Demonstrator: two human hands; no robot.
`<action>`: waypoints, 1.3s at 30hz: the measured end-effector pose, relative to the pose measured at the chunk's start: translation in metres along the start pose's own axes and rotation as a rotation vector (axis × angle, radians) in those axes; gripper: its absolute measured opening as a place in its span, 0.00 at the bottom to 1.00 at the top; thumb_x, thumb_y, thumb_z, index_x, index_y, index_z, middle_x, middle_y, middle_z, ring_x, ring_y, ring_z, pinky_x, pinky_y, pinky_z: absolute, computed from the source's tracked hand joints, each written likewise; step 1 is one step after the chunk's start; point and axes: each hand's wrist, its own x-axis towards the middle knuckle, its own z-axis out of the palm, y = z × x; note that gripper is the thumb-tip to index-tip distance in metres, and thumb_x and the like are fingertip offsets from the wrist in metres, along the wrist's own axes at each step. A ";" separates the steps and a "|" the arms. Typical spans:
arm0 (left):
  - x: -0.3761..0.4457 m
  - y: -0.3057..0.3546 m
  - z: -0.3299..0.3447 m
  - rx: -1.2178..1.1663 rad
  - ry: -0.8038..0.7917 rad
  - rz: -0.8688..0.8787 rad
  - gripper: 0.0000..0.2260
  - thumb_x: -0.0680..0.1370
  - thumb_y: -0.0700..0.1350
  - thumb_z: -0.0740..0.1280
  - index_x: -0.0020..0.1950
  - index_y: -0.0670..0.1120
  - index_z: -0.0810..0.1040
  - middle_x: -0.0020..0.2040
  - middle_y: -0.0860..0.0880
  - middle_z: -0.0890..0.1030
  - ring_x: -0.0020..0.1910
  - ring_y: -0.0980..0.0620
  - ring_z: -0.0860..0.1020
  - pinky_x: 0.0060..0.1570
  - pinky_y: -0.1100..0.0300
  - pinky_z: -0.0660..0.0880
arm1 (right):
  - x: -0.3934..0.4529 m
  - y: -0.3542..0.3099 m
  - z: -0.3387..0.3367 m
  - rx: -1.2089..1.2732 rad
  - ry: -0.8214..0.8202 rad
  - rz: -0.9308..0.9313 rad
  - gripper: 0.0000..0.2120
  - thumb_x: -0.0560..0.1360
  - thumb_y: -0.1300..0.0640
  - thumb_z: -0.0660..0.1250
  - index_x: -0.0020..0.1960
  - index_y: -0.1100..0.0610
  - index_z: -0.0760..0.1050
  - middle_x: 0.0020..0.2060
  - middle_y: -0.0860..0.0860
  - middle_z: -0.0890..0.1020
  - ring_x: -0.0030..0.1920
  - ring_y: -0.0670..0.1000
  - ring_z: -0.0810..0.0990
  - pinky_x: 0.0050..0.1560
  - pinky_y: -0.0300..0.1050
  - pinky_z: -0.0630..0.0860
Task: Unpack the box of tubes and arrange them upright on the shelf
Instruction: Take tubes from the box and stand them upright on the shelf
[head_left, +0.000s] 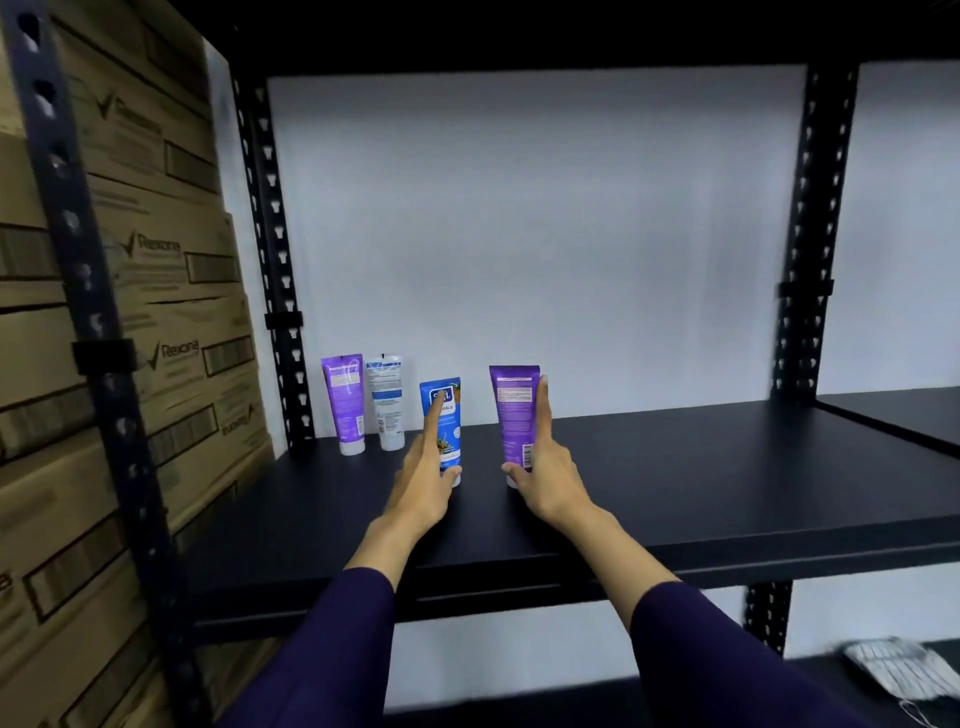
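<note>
- While both hands were up at the black shelf (675, 467), each one steadied a tube standing cap-down, so this looked like the set-it-and-let-go part of the job.
- Left hand (423, 480): grip was loose and spread, index finger laid up the face of the blue tube (441, 423), thumb at its white cap. Looked more like propping than clamping, probably so it wouldn't tip.
- Right hand (545, 475): same deal, grip wide, one straight finger running up the right edge of the purple tube (514, 415), thumb touching near the cap at the bottom. Not wrapped round it as far as I could tell.
- Those two tubes stood near each other with a gap between, a bit forward of the back wall.
- Two more already stood upright further back left, untouched: another purple one (344, 402) and a white tube (387, 402) just beside it, close to the rack post.
- Plenty of shelf sat bare to the right, so lots of room for the rest.
- Stacked cardboard cartons (171, 322) filled the left side; the box being unpacked wasn't in view.
- Some pale bundle (901, 670) lay on the lower shelf at right, too blurry to name.
</note>
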 end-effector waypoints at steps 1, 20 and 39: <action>0.010 -0.006 0.001 0.010 -0.005 -0.001 0.41 0.78 0.36 0.65 0.75 0.65 0.41 0.72 0.50 0.63 0.65 0.52 0.71 0.64 0.49 0.72 | 0.009 0.004 0.005 0.007 -0.014 -0.007 0.56 0.75 0.64 0.67 0.66 0.29 0.23 0.49 0.57 0.79 0.45 0.55 0.81 0.51 0.56 0.79; 0.124 -0.073 0.032 0.083 0.007 -0.006 0.44 0.78 0.32 0.62 0.75 0.64 0.36 0.70 0.44 0.62 0.61 0.47 0.72 0.63 0.45 0.72 | 0.125 0.059 0.077 0.040 -0.014 -0.023 0.55 0.75 0.61 0.67 0.60 0.24 0.22 0.55 0.58 0.77 0.51 0.57 0.79 0.53 0.55 0.78; 0.027 0.088 0.030 0.316 0.120 0.099 0.13 0.81 0.42 0.57 0.64 0.46 0.73 0.67 0.47 0.68 0.61 0.44 0.73 0.53 0.51 0.70 | -0.006 0.008 -0.085 -0.539 0.000 0.119 0.17 0.80 0.56 0.58 0.67 0.59 0.69 0.62 0.57 0.74 0.62 0.59 0.71 0.59 0.54 0.71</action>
